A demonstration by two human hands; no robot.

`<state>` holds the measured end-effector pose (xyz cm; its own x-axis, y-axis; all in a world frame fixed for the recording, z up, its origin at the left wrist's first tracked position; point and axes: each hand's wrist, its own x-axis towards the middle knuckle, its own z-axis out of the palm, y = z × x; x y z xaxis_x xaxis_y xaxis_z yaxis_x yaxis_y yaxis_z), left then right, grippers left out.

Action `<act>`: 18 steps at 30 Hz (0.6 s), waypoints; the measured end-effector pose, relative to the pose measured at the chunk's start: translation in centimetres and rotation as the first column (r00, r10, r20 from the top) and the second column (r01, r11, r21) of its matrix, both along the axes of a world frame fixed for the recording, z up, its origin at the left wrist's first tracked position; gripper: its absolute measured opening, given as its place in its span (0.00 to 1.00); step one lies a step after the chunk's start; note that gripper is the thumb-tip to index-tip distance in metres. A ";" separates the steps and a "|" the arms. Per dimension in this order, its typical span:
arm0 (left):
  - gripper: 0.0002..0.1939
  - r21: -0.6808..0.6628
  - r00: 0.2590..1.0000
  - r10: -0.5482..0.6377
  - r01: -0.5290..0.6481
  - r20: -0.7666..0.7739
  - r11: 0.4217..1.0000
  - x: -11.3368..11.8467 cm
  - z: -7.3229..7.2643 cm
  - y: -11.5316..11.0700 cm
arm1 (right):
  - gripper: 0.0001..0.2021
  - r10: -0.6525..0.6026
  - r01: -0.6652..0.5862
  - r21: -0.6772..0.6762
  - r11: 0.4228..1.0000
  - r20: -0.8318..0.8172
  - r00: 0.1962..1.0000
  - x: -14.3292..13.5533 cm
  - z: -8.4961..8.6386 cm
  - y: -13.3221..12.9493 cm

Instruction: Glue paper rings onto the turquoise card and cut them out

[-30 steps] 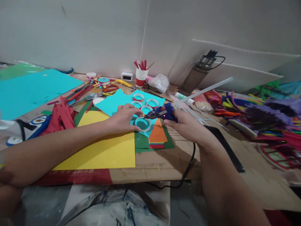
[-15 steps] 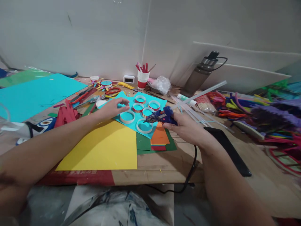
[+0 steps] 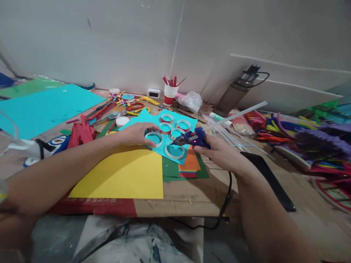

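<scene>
My right hand (image 3: 215,148) is wrapped round a blue glue gun (image 3: 192,138) with a clear glue stick in its back. The nozzle points left, just over a white paper ring (image 3: 174,156) on a turquoise sheet (image 3: 142,117). My left hand (image 3: 137,135) rests at another white ring (image 3: 158,145), thumb at its near side and fingers at its far side; whether it grips the ring is hard to tell. Several red and white rings (image 3: 165,128) stand on the same sheet behind.
A yellow sheet (image 3: 123,175) lies in front, with orange strips (image 3: 192,162) beside it. A dark bottle (image 3: 236,89) and a cup of red strips (image 3: 170,95) stand behind. A black phone-like slab (image 3: 271,182) lies right, near the gun's cord (image 3: 226,202).
My left hand has moved right and down onto the left white ring, its fingers now around the edge. The glue gun stays over the right white ring. The whole view has shifted slightly.
</scene>
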<state>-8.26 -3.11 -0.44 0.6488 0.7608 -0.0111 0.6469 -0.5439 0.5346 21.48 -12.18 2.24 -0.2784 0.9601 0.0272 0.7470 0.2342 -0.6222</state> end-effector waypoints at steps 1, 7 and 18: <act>0.32 0.006 1.000 -0.002 0.002 -0.002 1.000 0.1 0.1 -0.2 | 0.13 -0.001 0.001 0.003 1.000 0.003 1.000 0.0 0.1 0.0; 0.33 -0.005 0.999 -0.049 0.049 0.009 0.999 0.3 0.4 -0.8 | 0.13 -0.011 0.011 -0.005 1.000 0.021 1.000 0.5 0.0 0.1; 0.32 0.036 0.989 0.041 -0.046 0.139 0.998 2.3 -1.4 -2.5 | 0.14 -0.048 0.047 0.025 0.999 0.040 0.998 1.3 0.3 0.1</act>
